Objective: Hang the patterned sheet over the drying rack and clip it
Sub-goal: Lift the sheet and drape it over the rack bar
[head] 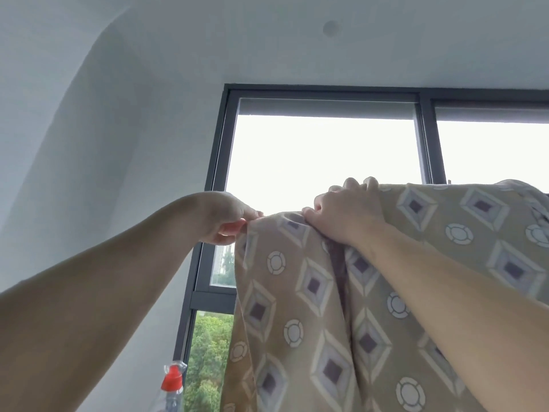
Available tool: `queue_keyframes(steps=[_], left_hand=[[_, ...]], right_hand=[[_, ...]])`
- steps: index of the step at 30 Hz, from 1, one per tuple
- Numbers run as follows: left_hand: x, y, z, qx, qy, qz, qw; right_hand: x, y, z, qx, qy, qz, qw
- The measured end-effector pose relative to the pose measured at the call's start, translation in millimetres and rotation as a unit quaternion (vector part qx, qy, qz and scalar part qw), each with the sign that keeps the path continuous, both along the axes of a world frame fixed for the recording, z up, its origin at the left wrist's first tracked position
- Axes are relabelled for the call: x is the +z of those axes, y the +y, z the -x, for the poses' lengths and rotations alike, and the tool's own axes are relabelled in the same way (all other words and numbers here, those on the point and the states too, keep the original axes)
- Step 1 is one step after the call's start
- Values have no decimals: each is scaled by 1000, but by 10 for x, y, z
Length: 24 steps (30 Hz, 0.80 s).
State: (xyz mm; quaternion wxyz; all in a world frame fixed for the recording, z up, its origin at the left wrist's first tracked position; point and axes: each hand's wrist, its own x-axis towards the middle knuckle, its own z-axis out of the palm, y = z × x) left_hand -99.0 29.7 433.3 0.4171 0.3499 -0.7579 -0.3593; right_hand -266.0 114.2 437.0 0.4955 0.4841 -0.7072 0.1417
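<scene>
Much of what matters is covered: whatever bar the patterned sheet (297, 307) lies over is hidden beneath the cloth along its top fold, so I cannot make out the rack itself. The sheet runs out of view at the bottom and right edges, and my right forearm crosses in front of it. The fingertips of my right hand (344, 209) go over the far side of the fold, mostly out of sight. Glare from the window (326, 162) washes out the spot where my left hand (221, 220) meets the cloth, and I cannot tell whether anything besides fabric sits between those fingers. Low on the left, a spray bottle (173, 382) with a red collar is cut off by the bottom edge.

The sheet hangs high in front of the window, right of centre, draped from a ridge level with my hands and falling in long vertical folds. It is tan, printed with pale diamonds with dark purple centres and white ringed circles between them. My left hand pinches its upper left corner between thumb and curled fingers. My right hand grips the top fold just to the right, fingers curled over it, thumb on the near side.
</scene>
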Motion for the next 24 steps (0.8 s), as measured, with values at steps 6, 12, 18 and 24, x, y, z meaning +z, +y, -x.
queue_keyframes(steps=[6,12,18,24], left_hand=[[48,-250,-104,-59,290,-103,950],[-24,-89,-154,-108,171,-127,971],[26,-248,-403,-107,344,-148,921],[-98,-235,-434,-78,362,-21,928]], right_hand=[[57,61,80,28,-21,6,999],[51,55,101,16,-12,7,1000],[56,76,97,12,-25,5,1000],[27,80,53,12,-19,19,1000]])
